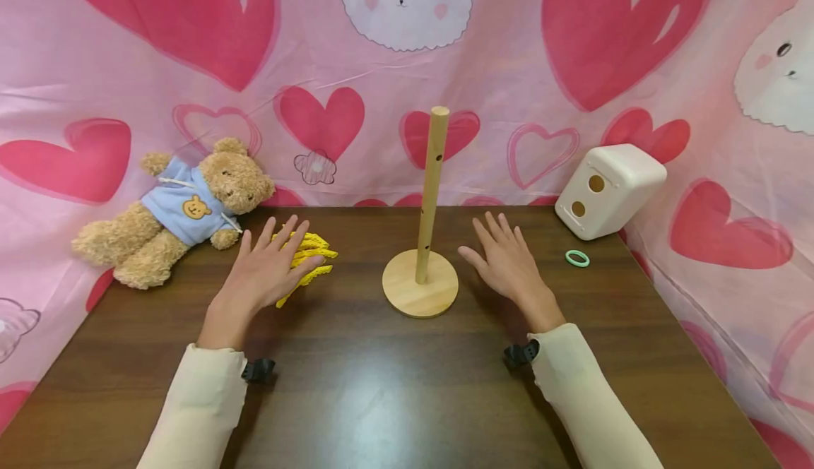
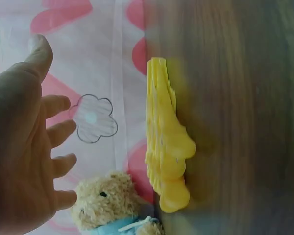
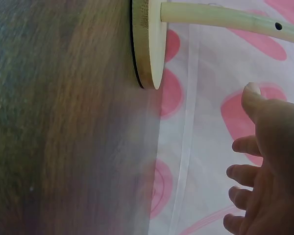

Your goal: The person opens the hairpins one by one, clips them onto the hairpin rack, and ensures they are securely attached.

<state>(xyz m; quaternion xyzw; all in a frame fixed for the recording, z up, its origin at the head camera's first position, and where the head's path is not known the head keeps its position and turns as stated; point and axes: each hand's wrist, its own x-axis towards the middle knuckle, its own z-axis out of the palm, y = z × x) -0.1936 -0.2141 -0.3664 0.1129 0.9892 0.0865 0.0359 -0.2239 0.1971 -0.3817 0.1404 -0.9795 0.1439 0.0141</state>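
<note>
My left hand (image 1: 263, 264) is held palm down with fingers spread over a bunch of yellow, long, ridged pieces with rounded ends (image 1: 307, 278). In the left wrist view those yellow pieces (image 2: 166, 147) lie on the table, apart from the hand (image 2: 24, 147); their exact kind cannot be told. A wooden stand (image 1: 429, 200), a round base with an upright pole that has dark holes, stands between the hands. To its right, my right hand (image 1: 505, 257) hovers with fingers spread, touching nothing. The right wrist view shows this hand (image 3: 269, 166) apart from the base (image 3: 149, 44).
A teddy bear (image 1: 184, 208) in a blue hoodie leans at the back left. A white box (image 1: 610, 190) with two round holes stands at the back right, and a mint-green ring (image 1: 577, 258) lies before it. Heart-patterned pink cloth (image 1: 381, 87) hangs behind the brown table (image 1: 356, 384).
</note>
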